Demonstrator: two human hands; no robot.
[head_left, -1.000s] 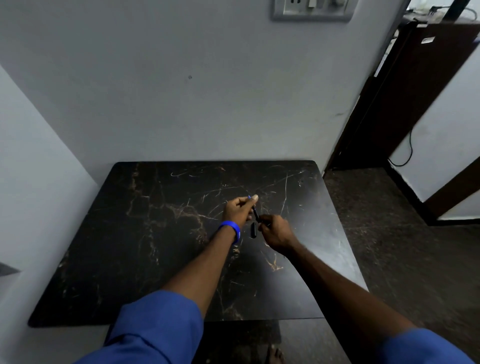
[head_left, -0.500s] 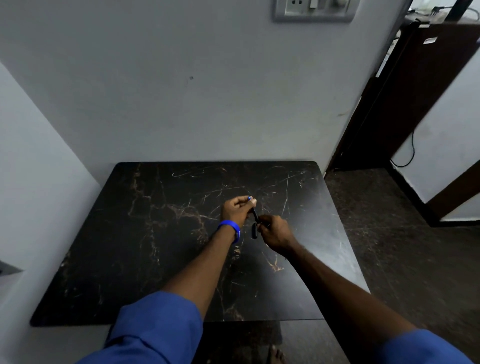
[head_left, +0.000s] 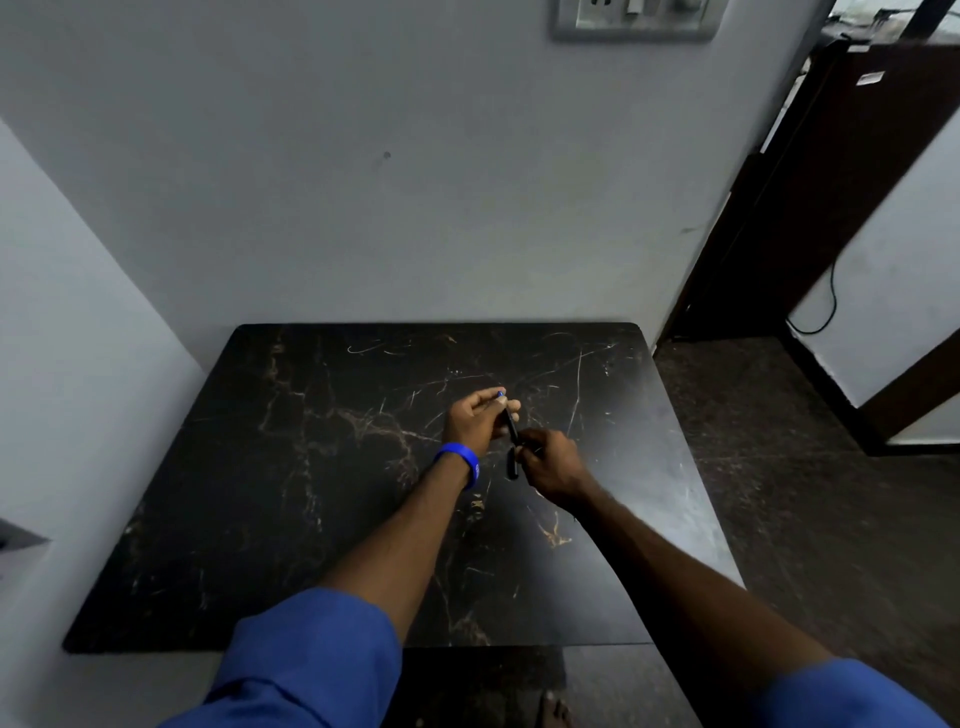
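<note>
Over the middle of a black marble-patterned table (head_left: 291, 493), both my hands hold a thin dark pen. My left hand (head_left: 475, 421), with a blue wristband, pinches the upper part of the pen (head_left: 510, 425), whose blue end shows at my fingertips. My right hand (head_left: 550, 462) pinches the pen's lower end. A short dark piece (head_left: 512, 464), like a cap, hangs just below that hand's fingers. Whether it is joined to the pen is too small to tell.
The table stands against a pale wall, with another wall close on its left. A switch plate (head_left: 634, 21) is high on the wall. A dark wooden door frame (head_left: 810, 208) and dark floor (head_left: 810, 519) lie to the right. A bare foot (head_left: 556, 709) shows below the table's near edge.
Both hands stay almost in place over the table. My left fingers have shifted slightly on the pen's upper end; the pen and dark piece remain held.
</note>
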